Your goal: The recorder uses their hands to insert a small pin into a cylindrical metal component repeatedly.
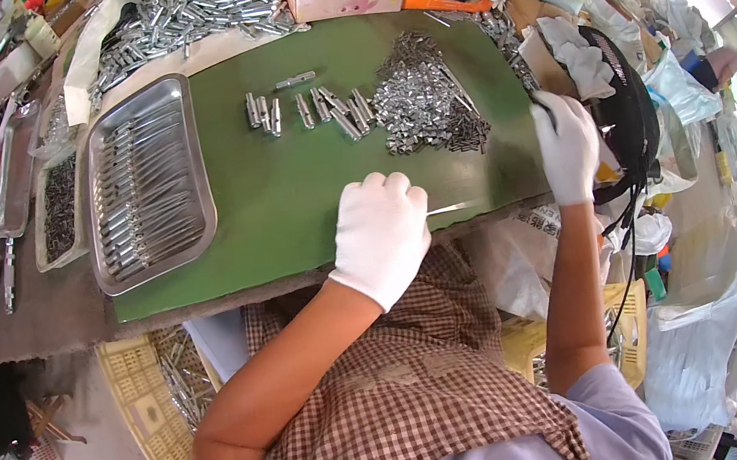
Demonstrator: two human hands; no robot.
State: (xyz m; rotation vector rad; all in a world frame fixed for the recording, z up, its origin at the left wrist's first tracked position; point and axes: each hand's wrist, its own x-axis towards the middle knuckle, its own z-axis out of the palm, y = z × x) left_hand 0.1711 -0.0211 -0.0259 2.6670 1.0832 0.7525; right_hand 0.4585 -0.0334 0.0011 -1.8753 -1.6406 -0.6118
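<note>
My left hand (382,239), in a white glove, is closed in a fist at the near edge of a green work mat (278,211). A slim metal rod (457,206) sticks out of it to the right. At the mat's right edge, my gloved right hand (568,148) has its fingers curled in; a dark bit shows at them, too small to name. Beyond my hands lies a heap of small metal parts (425,103). Several short silver cylinders (336,111) lie left of the heap, some standing close together.
On the left, a metal tray (199,161) holds a row of slim metal pieces. Beside it stands a tub of dark small parts (61,208). Silver parts (191,16) and a pink box (347,2) line the back. A black round device (629,108) with cables sits at right.
</note>
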